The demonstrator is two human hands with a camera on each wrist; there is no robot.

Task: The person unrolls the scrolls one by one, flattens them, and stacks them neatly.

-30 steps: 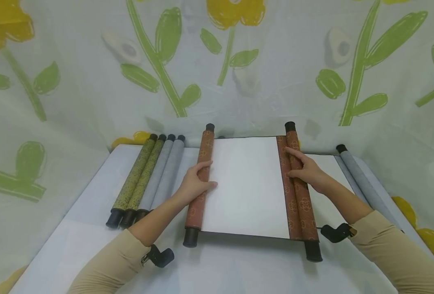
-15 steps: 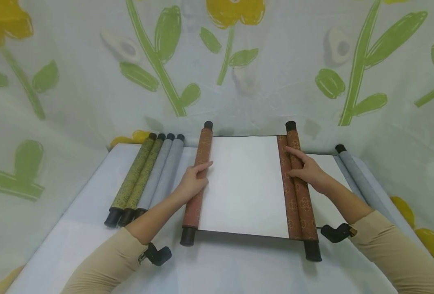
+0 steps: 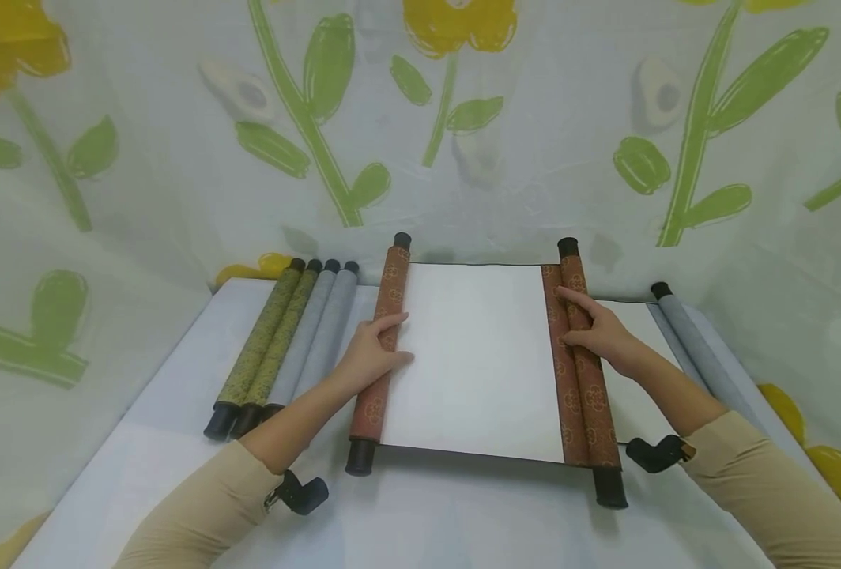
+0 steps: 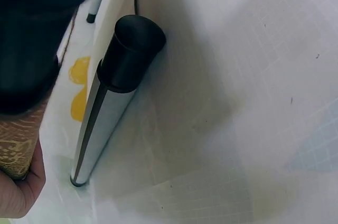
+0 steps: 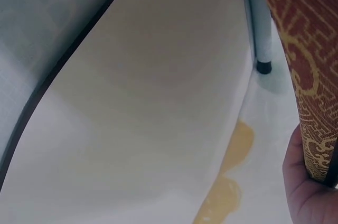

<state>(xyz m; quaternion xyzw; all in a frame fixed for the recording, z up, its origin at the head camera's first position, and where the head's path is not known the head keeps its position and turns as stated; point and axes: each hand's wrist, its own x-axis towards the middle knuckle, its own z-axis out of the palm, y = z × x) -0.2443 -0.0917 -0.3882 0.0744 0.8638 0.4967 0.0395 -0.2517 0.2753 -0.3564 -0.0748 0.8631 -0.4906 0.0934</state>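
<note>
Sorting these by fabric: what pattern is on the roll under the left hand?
Reddish-brown with gold floral medallions on the roll, clearest in the head view.

The scene is lit evenly and brightly by soft, diffuse light from above; no glare is seen. Only faint, short shadows are cast on the surface (image 3: 420, 521) beneath the left hand (image 3: 367, 356) and the right hand (image 3: 601, 336). The head view is fairly sharp, with wide-angle bending toward the edges. In the left wrist view, a dark, unfocused mass is seen above the hand. The right wrist view is soft, with nearby fabric blurred.
</note>
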